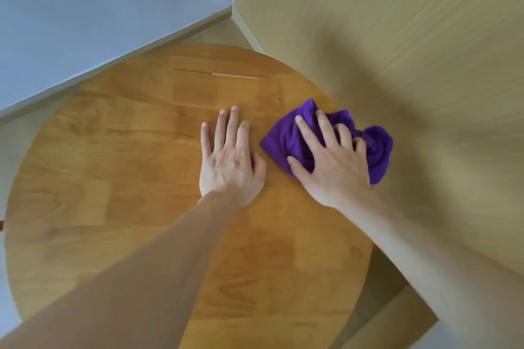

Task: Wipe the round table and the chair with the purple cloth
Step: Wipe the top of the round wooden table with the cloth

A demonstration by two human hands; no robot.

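Observation:
The round wooden table [113, 178] fills the middle of the head view. A crumpled purple cloth [377, 147] lies at the table's right edge, part of it hanging past the rim. My right hand [331, 159] presses flat on the cloth with fingers spread. My left hand [231, 161] rests flat on the bare wood just left of the cloth, fingers straight, holding nothing. No chair is in view.
The table stands in a corner: a grey-blue wall [85, 8] at the left and back, a beige wood-grain wall [397, 22] at the right. A strip of pale floor [226, 34] shows behind the table. A wooden part [397, 323] shows below the table's lower right rim.

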